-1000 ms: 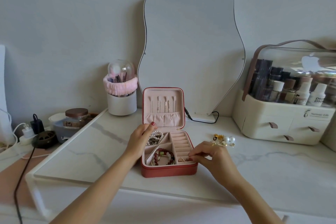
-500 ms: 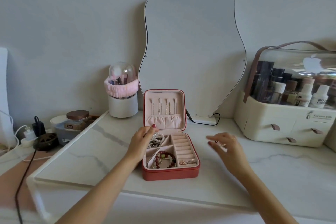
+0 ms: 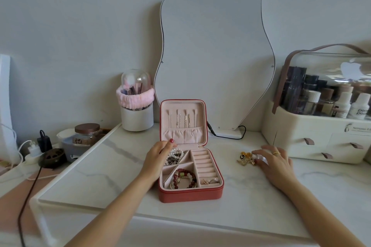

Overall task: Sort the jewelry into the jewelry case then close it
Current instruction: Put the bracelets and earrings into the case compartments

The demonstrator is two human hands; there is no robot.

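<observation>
Steadying the jewelry case [image 3: 190, 193] looks like the whole job of the left hand [image 3: 158, 158] right now: it's sitting against the case's left edge near the hinge, fingers loosely curved, one fingertip touching the bottom of the upright lid [image 3: 183, 122]. Probably that's so the light little box isn't sliding around on the desk [image 3: 124, 178] while the other hand is fetching stuff.

The right hand [image 3: 276, 161] is out to the right of the case, palm down, fingers reaching onto the small pile of loose jewelry [image 3: 246, 158], gold bits plus something pale. Can't really tell if it's actually pinching a piece yet or just touching; the fingers are only slightly bent. It's wearing a gold ring [image 3: 276, 153].

Inside the case, which is sitting open in the middle of the desk:
- far-left compartment is holding a pearl strand [image 3: 175, 155] and some darker chain
- near-left one is holding a red bead bracelet [image 3: 183, 178]
- the ring rolls down the right side are looking mostly free, with a few small earrings or rings [image 3: 209, 181] at the near end
- thin necklaces [image 3: 183, 119] are hanging in the lid above a gathered pocket

So, guessing here, the sorting is mostly done, that pile is what's left, and the lid is waiting to be shut.
</observation>
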